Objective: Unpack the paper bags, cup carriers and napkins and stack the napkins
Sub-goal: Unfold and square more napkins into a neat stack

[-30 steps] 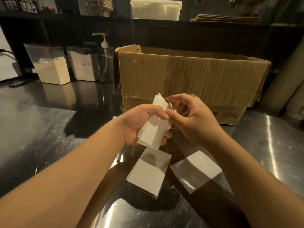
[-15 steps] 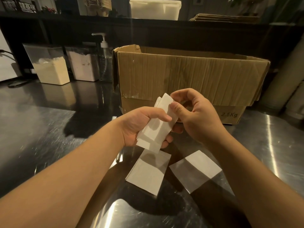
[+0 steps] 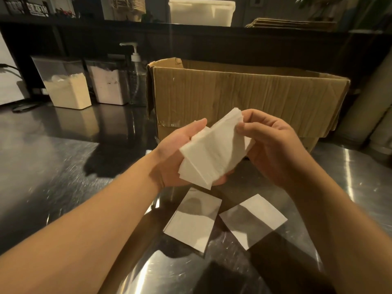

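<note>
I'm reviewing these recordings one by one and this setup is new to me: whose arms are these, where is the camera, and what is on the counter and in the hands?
No machine here: a person's bare arms, filmed by a wide-angle camera worn on the head, looking forward and down. The left hand cradles a bundle of white napkins in its palm; the right hand pinches the bundle's upper edge. Below, two flat napkin piles lie side by side on the steel counter. Behind the hands stands an open cardboard box, with two clear containers and a pump bottle to its left.
</note>
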`<control>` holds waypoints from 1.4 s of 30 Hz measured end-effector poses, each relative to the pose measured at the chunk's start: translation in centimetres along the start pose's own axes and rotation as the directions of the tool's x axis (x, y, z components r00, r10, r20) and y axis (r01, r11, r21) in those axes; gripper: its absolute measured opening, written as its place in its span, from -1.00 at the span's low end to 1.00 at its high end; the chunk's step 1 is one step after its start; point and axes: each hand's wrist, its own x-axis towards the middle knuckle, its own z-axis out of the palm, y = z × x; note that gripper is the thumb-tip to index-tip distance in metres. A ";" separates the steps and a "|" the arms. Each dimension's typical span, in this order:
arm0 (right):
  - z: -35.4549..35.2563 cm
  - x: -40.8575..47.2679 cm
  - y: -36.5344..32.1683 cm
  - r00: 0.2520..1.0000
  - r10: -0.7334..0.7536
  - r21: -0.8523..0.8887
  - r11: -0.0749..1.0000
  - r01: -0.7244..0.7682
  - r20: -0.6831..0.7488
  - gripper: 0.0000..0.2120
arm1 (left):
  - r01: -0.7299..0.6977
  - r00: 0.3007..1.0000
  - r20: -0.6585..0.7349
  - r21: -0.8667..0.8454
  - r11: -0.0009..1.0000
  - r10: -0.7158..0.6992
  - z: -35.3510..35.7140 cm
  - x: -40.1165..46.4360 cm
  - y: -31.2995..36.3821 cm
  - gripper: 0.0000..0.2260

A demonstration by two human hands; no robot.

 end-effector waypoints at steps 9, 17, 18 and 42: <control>1.3 -0.2 0.6 0.988 0.139 -0.316 0.937 -0.152 -0.063 -0.92 | -0.052 0.999 0.018 0.101 0.994 0.050 0.2 -0.1 -0.2 -0.40; 1.9 0.0 1.7 0.990 -0.048 -0.443 0.896 -0.015 -0.130 -0.92 | -0.093 0.990 0.121 0.126 0.988 0.078 -0.9 -0.1 -1.0 -0.14; 2.0 0.1 1.8 0.988 -0.065 -0.461 0.887 -0.006 -0.139 -0.92 | -0.095 0.992 0.096 0.148 0.984 0.081 -0.8 -0.2 -1.0 -0.19; 3.3 -0.4 2.6 0.985 -0.127 -0.853 0.495 0.166 0.117 -0.59 | -0.109 0.992 -0.080 -0.122 0.987 0.100 1.0 -0.3 -0.4 -0.63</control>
